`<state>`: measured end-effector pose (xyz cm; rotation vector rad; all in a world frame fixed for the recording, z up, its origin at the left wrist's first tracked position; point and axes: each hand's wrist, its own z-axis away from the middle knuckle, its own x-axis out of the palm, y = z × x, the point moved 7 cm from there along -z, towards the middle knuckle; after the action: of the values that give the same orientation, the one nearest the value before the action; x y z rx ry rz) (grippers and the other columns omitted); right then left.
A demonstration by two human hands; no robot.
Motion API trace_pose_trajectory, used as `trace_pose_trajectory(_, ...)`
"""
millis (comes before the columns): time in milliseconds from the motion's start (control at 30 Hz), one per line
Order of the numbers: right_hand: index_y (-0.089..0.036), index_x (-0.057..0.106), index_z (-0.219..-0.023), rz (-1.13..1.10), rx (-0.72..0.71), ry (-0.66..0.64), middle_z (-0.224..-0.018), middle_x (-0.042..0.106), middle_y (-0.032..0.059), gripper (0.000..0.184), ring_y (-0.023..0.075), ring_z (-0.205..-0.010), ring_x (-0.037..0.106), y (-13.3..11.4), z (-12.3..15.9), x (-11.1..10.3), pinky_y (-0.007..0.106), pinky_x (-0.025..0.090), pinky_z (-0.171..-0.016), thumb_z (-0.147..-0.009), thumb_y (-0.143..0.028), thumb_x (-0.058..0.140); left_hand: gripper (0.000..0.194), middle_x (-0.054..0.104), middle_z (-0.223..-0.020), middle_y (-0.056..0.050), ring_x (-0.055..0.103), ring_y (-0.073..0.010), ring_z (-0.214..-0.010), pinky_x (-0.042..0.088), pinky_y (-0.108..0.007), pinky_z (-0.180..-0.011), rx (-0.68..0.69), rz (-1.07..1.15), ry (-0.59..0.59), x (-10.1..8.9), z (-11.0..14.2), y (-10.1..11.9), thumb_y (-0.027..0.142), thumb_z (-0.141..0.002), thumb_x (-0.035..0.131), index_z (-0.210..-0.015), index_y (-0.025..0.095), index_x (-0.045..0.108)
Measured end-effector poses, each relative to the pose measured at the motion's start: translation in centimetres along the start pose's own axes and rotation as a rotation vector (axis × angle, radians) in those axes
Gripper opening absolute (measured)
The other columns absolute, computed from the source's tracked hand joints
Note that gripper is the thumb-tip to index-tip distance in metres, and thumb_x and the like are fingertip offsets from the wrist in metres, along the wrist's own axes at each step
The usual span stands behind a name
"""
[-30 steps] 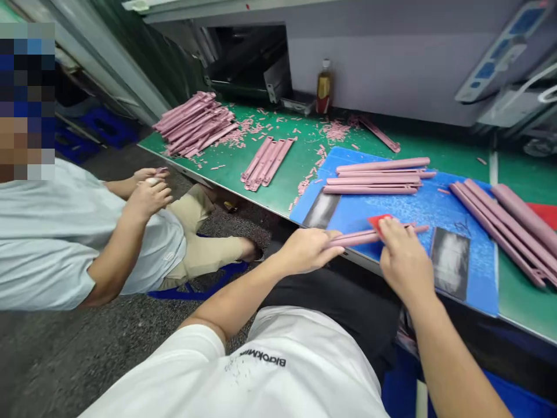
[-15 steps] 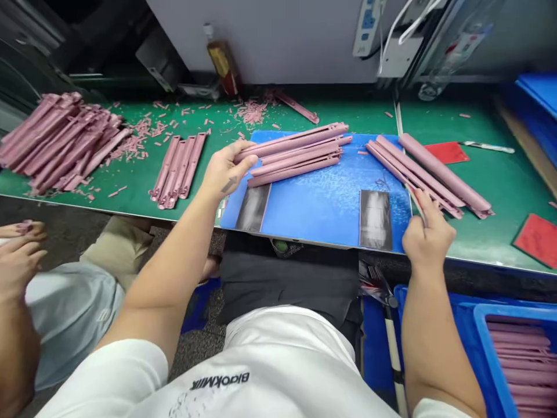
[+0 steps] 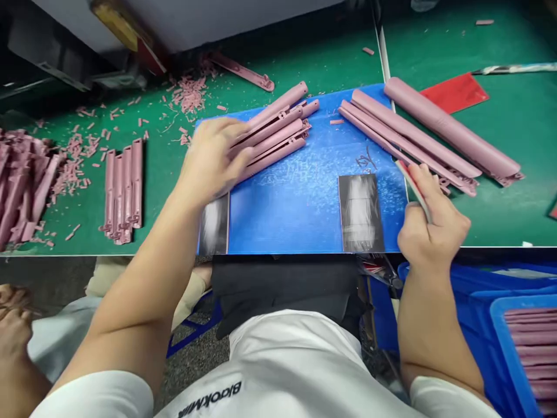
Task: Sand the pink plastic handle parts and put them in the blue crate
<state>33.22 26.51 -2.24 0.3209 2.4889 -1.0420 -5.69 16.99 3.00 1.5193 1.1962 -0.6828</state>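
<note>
My left hand [image 3: 213, 154] curls over the left ends of several long pink plastic strips [image 3: 278, 132], thumb on the near side and fingers on the far side. The strips lie side by side on a blue mat [image 3: 282, 215], and their left ends are partly hidden by the hand. My right hand [image 3: 435, 217] is closed around a thin flat strip tool with a red face [image 3: 413, 186], its tip pointing up and left. Beyond that tip, another group of pink strips [image 3: 413, 136] lies slanted across the mat's right edge.
Four-sided dark patches [image 3: 361, 215] mark the mat. Pink strips [image 3: 124, 191], a heap [image 3: 21, 186] and shavings [image 3: 189, 93] lie leftward on the green table [image 3: 435, 52]. A red piece [image 3: 456, 94] lies right. A blue crate [image 3: 500, 337] stands below; another person's hand [image 3: 15, 325] is lower left.
My left hand has shifted from the end of the far strip to over the ends of the group, and those strips now lie more steeply. The view has tilted down. My right hand keeps its tool.
</note>
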Motion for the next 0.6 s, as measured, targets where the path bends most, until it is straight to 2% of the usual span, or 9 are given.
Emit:
trace_pose_trajectory(67, -0.028, 0.069, -0.156, 0.019, 0.014, -0.024, -0.152, 0.069, 0.0015, 0.064, 0.0276, -0.144, 0.064, 0.0, 0.0, 0.1, 0.052, 0.047, -0.132, -0.099, -0.009, 0.049, 0.046, 0.069, -0.150, -0.005, 0.059, -0.0326, -0.142, 0.041, -0.060, -0.126, 0.165, 0.007, -0.118, 3.9, -4.7, 4.5, 0.045, -0.103, 0.070, -0.147, 0.031, 0.068)
trace_pose_trajectory(100, -0.026, 0.069, -0.156, 0.035, 0.023, -0.037, -0.152, 0.069, 0.0022, 0.062, 0.0279, -0.144, 0.064, 0.0, 0.0, 0.1, 0.053, 0.046, -0.133, -0.099, -0.010, 0.048, 0.047, 0.067, -0.153, -0.006, 0.056, -0.0334, -0.146, 0.040, -0.061, -0.127, 0.228, -0.013, -0.139, 5.9, -7.0, 6.4, 0.036, -0.102, 0.069, -0.148, 0.029, 0.067)
trace_pose_trajectory(167, -0.024, 0.069, -0.155, 0.076, 0.047, -0.055, -0.153, 0.068, 0.0029, 0.062, 0.0285, -0.146, 0.062, 0.1, 0.0, 0.1, 0.056, 0.046, -0.133, -0.100, -0.012, 0.045, 0.046, 0.070, -0.147, -0.007, 0.059, -0.0367, -0.139, 0.043, -0.065, -0.123, 0.288, -0.082, -0.172, 9.8, -11.2, 9.0, 0.022, -0.096, 0.071, -0.141, 0.032, 0.071)
trace_pose_trajectory(267, -0.024, 0.069, -0.155, 0.110, 0.075, -0.060, -0.152, 0.069, 0.0037, 0.063, 0.0295, -0.147, 0.061, 0.4, 0.0, 0.0, 0.057, 0.047, -0.131, -0.098, -0.013, 0.043, 0.032, 0.074, -0.129, -0.010, 0.062, -0.0390, -0.123, 0.050, -0.067, -0.109, 0.302, -0.135, -0.154, 13.9, -15.6, 10.3, 0.017, -0.093, 0.070, -0.121, 0.033, 0.077)
trace_pose_trajectory(333, -0.023, 0.069, -0.154, 0.109, 0.076, -0.044, -0.152, 0.069, 0.0037, 0.063, 0.0304, -0.147, 0.062, 0.4, 0.0, -0.1, 0.058, 0.050, -0.130, -0.098, -0.013, 0.043, 0.022, 0.073, -0.121, -0.010, 0.060, -0.0363, -0.120, 0.052, -0.064, -0.109, 0.324, -0.146, -0.154, 14.7, -16.5, 10.3, 0.022, -0.094, 0.072, -0.112, 0.033, 0.077)
trace_pose_trajectory(400, -0.024, 0.070, -0.153, 0.108, 0.077, -0.012, -0.152, 0.069, 0.0035, 0.063, 0.0312, -0.145, 0.064, 0.4, 0.0, -0.3, 0.057, 0.053, -0.127, -0.097, -0.014, 0.044, 0.015, 0.072, -0.116, -0.008, 0.056, -0.0334, -0.121, 0.051, -0.060, -0.113, 0.338, -0.135, -0.172, 14.0, -15.6, 10.0, 0.030, -0.093, 0.076, -0.107, 0.034, 0.077)
trace_pose_trajectory(467, -0.024, 0.071, -0.152, 0.089, 0.077, 0.029, -0.149, 0.071, 0.0037, 0.061, 0.0317, -0.140, 0.068, 0.4, 0.1, -0.5, 0.055, 0.058, -0.123, -0.097, -0.014, 0.045, 0.019, 0.073, -0.114, -0.007, 0.058, -0.0327, -0.122, 0.050, -0.058, -0.116, 0.320, -0.082, -0.197, 11.6, -13.0, 9.7, 0.036, -0.091, 0.077, -0.110, 0.034, 0.078)
trace_pose_trajectory(533, -0.025, 0.073, -0.150, 0.045, 0.052, 0.091, -0.143, 0.075, 0.0033, 0.060, 0.0316, -0.133, 0.072, 0.1, 0.3, -0.9, 0.053, 0.061, -0.119, -0.098, -0.015, 0.047, 0.029, 0.075, -0.119, -0.007, 0.062, -0.0336, -0.124, 0.050, -0.056, -0.117, 0.270, 0.013, -0.225, 8.2, -8.9, 9.3, 0.038, -0.095, 0.073, -0.123, 0.033, 0.077)
trace_pose_trajectory(600, -0.028, 0.073, -0.150, -0.015, 0.005, 0.145, -0.141, 0.076, 0.0019, 0.059, 0.0310, -0.129, 0.075, -0.3, 0.5, -1.5, 0.052, 0.063, -0.115, -0.098, -0.014, 0.050, 0.039, 0.075, -0.131, -0.007, 0.065, -0.0335, -0.128, 0.051, -0.055, -0.116, 0.219, 0.092, -0.243, 4.6, -3.7, 8.9, 0.040, -0.101, 0.064, -0.138, 0.030, 0.072)
